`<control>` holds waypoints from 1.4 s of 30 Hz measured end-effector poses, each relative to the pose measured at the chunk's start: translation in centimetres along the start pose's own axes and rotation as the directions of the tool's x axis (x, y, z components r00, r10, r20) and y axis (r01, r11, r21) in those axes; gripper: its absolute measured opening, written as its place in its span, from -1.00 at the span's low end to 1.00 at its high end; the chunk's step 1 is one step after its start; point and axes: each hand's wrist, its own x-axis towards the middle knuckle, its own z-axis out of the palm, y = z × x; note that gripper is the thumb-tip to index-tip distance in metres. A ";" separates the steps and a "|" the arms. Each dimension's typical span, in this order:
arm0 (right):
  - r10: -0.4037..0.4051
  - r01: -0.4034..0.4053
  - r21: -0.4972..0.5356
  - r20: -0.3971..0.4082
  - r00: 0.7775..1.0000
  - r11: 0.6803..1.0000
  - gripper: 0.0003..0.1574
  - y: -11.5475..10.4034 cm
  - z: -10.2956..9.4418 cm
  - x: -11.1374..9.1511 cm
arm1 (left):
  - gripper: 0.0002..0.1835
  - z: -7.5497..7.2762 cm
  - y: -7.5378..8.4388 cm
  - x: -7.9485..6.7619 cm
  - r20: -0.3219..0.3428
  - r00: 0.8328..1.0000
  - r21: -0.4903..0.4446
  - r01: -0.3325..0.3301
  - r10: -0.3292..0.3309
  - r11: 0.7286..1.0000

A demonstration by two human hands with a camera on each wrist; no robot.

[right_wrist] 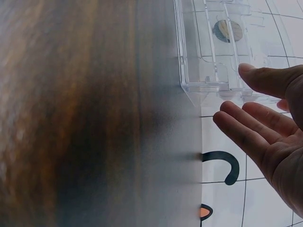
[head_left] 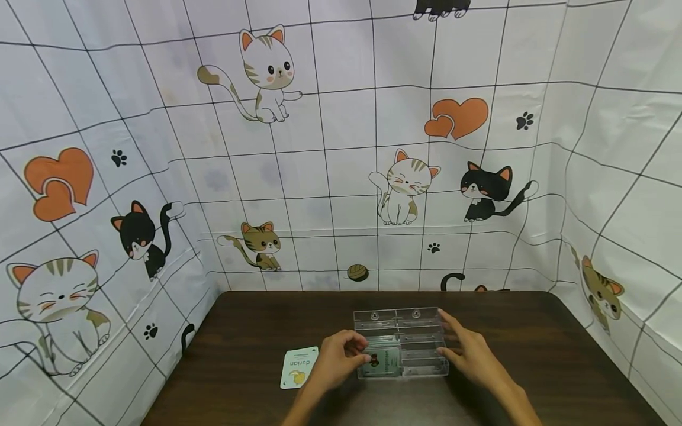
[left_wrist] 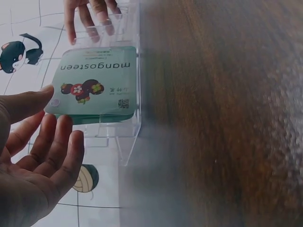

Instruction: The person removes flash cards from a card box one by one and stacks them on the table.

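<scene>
The left hand (head_left: 341, 355) sets its thumb tip against the edge of the mangosteen card (head_left: 382, 362), with the other fingers bent loosely near that same side; whether they pinch it I cannot tell. The right hand (head_left: 471, 358) is unclenched, its fingers nearly straight, thumb and forefinger touching the 3 o'clock side of a clear plastic rack (head_left: 424, 355).

The mangosteen card sits in the rack's front compartment at 8 o'clock, with further green card edges just behind it. Seen from the left wrist, its printing is upside down: "mangosteen" in large dark letters, with smaller lines beside it too blurred to read. A drawing of dark purple fruits fills the middle, and a square code like a QR is printed near one corner. The rack has two columns of stepped tiers, and a round fitting shows near the top of each column.

Toward 8 o'clock from the rack, just beside the left hand and partly covered by it, a second card (head_left: 295, 368) lies flat. It reads "durian", also upside down, above a yellow fruit drawing; its small print is illegible.

All this rests on a dark brown wood-grain table (head_left: 250, 331). Beyond its 12 o'clock edge hangs a white gridded cloth (head_left: 341, 130) printed with cats, paw marks, orange hearts and, at 11 o'clock from the rack, a striped yarn ball (head_left: 357, 273).
</scene>
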 end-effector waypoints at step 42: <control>0.048 -0.048 0.000 0.035 0.998 0.999 0.12 -0.1 -0.1 0.0 | -0.89 0.3 -0.1 0.4 -0.113 0.993 0.026 -0.024 0.027 0.999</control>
